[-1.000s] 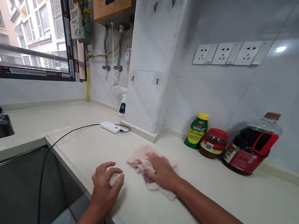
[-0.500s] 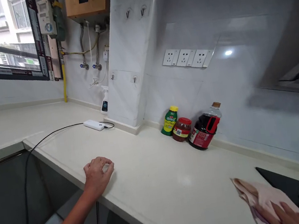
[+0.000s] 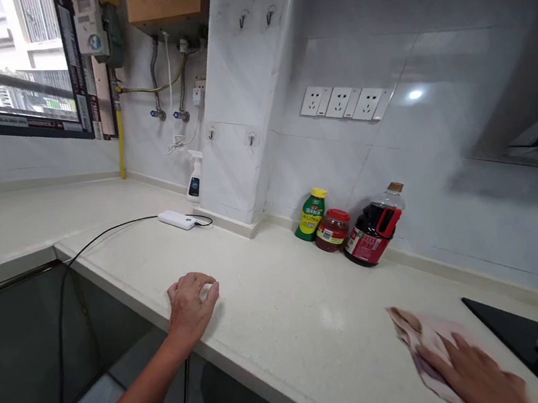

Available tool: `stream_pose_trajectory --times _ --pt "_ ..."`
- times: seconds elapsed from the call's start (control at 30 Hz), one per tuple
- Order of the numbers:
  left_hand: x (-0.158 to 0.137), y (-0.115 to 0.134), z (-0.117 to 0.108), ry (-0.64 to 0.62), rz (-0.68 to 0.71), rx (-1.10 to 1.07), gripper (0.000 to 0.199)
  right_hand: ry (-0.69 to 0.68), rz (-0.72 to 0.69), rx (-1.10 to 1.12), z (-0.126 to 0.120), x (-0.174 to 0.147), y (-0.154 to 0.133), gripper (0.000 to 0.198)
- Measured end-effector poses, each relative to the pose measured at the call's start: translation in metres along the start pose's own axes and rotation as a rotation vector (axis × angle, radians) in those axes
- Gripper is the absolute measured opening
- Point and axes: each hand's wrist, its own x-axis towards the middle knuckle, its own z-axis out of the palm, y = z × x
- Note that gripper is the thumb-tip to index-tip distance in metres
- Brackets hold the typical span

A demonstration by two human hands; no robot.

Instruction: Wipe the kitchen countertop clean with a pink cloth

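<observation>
On the pale countertop (image 3: 286, 313), near its front edge, rests my left hand (image 3: 191, 306). Its fingers are loosely bent, a gap shows between thumb and index finger, and it holds nothing. At the lower right, my right hand (image 3: 471, 370) presses a pinkish cloth (image 3: 412, 328) against the counter, fingers spread over it and the cloth gathered beside the thumb. The cloth looks slightly blurred. To the right of this hand lies a black glass cooktop (image 3: 510, 324), partly out of view.
Against the wall stand a green bottle with yellow cap (image 3: 311, 214), a red-lidded jar (image 3: 333, 230) and a big dark sauce bottle (image 3: 372, 230). Farther left are a white power bank (image 3: 177, 220) with a black cable (image 3: 60, 327) hanging over the edge, and a spray bottle (image 3: 195, 179).
My right hand has moved left with the cloth across the counter, away from the cooktop. The view has shifted slightly; my left hand keeps its pose on the counter.
</observation>
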Motion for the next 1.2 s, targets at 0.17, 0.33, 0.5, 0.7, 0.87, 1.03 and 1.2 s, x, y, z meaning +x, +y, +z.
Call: stream_pose_trajectory --times 0.17,0.33,0.5,0.7,0.87,1.03,1.2 --pt "-0.001 -0.004 0.003 0.088 -0.016 -0.057 0.022 -0.124 -0.083 -0.090 -0.025 0.048 -0.171 0.079" --pt "-0.004 -0.006 0.002 0.173 -0.033 -0.105 0.023 -0.162 -0.364 0.016 -0.040 0.053 -0.340 0.065" --pt "-0.004 -0.010 0.004 0.207 -0.036 -0.085 0.025 -0.167 -0.639 0.090 -0.045 0.033 -0.453 0.059" --pt "-0.002 -0.011 0.004 0.182 -0.030 -0.117 0.028 -0.163 -0.964 0.114 -0.052 -0.017 -0.493 0.055" --pt "-0.025 -0.006 -0.024 0.039 0.029 -0.156 0.026 -0.143 -1.073 0.154 -0.057 -0.054 -0.473 0.051" --pt "-0.046 -0.013 -0.077 -0.033 -0.048 -0.227 0.032 -0.174 -1.162 0.244 -0.066 -0.082 -0.457 0.048" --pt "-0.063 -0.021 -0.112 0.014 -0.190 -0.251 0.034 -0.268 -1.077 0.331 -0.066 -0.089 -0.462 0.070"
